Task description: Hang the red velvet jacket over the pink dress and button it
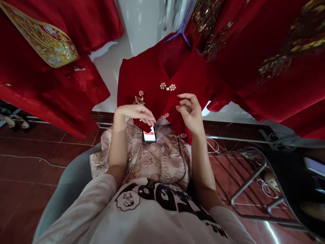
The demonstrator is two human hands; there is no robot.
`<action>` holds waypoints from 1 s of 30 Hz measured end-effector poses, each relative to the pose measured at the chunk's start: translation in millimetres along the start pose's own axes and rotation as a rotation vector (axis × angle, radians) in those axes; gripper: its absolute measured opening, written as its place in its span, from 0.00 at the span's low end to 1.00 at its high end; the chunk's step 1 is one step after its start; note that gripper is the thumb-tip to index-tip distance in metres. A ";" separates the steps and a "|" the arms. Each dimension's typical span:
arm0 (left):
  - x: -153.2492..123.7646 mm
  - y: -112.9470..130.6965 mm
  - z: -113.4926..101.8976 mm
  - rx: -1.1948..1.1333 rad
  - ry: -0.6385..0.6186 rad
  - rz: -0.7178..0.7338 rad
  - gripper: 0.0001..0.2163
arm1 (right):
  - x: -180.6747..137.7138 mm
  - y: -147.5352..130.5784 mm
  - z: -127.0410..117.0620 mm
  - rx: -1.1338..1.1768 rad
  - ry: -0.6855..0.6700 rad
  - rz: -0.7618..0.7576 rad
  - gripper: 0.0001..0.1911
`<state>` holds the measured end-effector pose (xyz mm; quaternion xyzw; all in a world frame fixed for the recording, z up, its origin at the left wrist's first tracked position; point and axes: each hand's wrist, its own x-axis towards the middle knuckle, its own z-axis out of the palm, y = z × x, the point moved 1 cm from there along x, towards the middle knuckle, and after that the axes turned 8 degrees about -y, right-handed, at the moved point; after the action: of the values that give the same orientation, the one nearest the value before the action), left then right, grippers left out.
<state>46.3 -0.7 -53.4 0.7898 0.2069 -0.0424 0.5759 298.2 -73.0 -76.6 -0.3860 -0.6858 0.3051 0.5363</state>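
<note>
Red jacket (149, 74) hangs on one blue hanger (182, 28) before me, its lower front reaching my lap. Left hand (135, 111) lies at that lower part, fingers loosely bent; right hand (190, 112) is by the front edge, fingers curled, index tip apart from thumb. Whether either pinches cloth or thread: cannot tell. Risks: my left wrist could snag the brooch (140, 98) tassels; shifting knees could slide the phone (149, 135) off the patterned cloth (162, 164). Count: jacket 1, hanger 1, lap phone 1, jewelled ornaments at least 4 (brooch included), hands 2.
</note>
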 end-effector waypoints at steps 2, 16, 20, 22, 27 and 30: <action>-1.8 -2.1 0.0 0.041 -0.035 -0.076 0.22 | -0.6 -4.2 -1.9 0.003 -0.004 -0.011 0.17; -6.6 -24.1 -11.9 0.232 0.529 -0.107 0.14 | -1.7 -12.9 5.8 -0.080 -0.036 -0.045 0.10; -14.7 -17.5 -10.6 0.250 0.623 -0.015 0.10 | -2.3 -17.6 9.6 -0.067 -0.083 -0.023 0.08; -18.2 -5.1 -4.3 0.187 0.572 0.088 0.10 | -2.6 -18.2 12.7 -0.043 -0.109 0.008 0.09; -16.6 27.1 14.0 0.128 0.371 0.196 0.09 | -6.0 -23.1 20.3 -0.010 -0.102 0.026 0.09; -13.7 32.3 15.6 0.171 0.379 0.199 0.09 | -11.0 -32.5 25.7 -0.115 -0.059 -0.031 0.08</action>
<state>48.7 -27.0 -25.6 0.8460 0.2282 0.1461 0.4591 268.1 -99.2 -61.2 -0.3965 -0.7236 0.2679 0.4975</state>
